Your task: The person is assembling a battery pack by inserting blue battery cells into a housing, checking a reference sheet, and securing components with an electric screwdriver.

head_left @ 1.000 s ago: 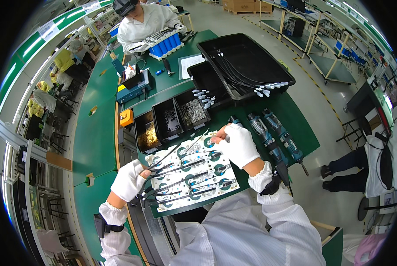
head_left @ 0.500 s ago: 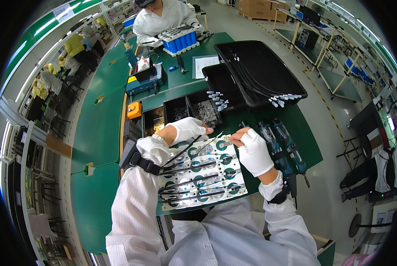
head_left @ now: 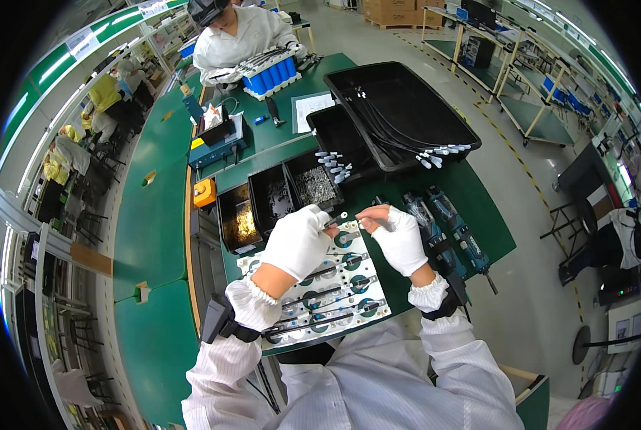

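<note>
In a white glove with bare fingertips, my left hand [head_left: 295,244] pinches a black cable [head_left: 335,219] close to its pale end. It hovers over the far edge of a white battery module plate [head_left: 374,304], which has round green-ringed cell ends and several black cables [head_left: 327,309] laid across it. My right hand [head_left: 400,244], gloved the same way, faces the cable end from the right. Its thumb and fingertips are pressed together at the plate's far right corner; whatever sits between them is too small to name. My left hand and forearm hide the plate's left part.
Beyond the plate stand black bins of gold-coloured parts [head_left: 239,223], black parts [head_left: 271,197] and silver screws [head_left: 314,185]. Two power screwdrivers [head_left: 458,228] lie at right. A large black tray [head_left: 413,107] holds cables. Across the table, a co-worker [head_left: 241,43] handles a blue battery pack [head_left: 271,74].
My left hand has turned inward and brought the cable end up near my right fingertips. My right hand has shifted slightly left in the picture. The whole view has also shifted a little.
</note>
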`<state>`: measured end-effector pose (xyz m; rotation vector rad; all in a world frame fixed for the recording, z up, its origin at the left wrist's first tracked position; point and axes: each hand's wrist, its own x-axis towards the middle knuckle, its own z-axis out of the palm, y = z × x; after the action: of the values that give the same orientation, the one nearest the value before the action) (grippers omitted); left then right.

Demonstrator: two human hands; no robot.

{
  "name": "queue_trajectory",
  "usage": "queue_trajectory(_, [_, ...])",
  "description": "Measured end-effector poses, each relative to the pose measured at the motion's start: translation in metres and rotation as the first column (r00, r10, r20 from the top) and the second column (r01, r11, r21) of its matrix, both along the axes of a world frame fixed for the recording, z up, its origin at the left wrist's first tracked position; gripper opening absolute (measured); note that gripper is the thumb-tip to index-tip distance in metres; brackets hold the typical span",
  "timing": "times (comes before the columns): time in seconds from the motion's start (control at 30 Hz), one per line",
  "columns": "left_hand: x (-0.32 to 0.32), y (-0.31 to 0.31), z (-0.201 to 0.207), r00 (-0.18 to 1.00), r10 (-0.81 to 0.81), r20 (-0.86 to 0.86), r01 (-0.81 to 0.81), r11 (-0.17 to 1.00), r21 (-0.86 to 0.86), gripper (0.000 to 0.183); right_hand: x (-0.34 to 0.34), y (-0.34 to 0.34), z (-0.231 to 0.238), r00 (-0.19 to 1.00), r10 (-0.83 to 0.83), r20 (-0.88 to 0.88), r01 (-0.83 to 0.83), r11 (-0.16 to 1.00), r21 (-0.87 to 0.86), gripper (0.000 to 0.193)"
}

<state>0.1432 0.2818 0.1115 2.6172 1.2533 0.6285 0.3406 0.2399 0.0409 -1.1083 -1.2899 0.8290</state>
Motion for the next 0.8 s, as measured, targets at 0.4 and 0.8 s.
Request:
queue_trajectory(0.4, [-0.009,-0.002,-0.016,0.932,0.064,0.356,0.074,0.930,-0.360,0.014,-0.009,-0.007,0.021,0.835,-0.238,0.496,-0.033,0.878,0.477,0.018])
queue_trajectory(0.8, [-0.012,0.002,-0.022,0.963,0.037,0.265,-0.021,0.998,-0.061,0.010,-0.018,-0.004,0.029,0.972,-0.052,0.230,0.025,0.993,0.119,0.019])
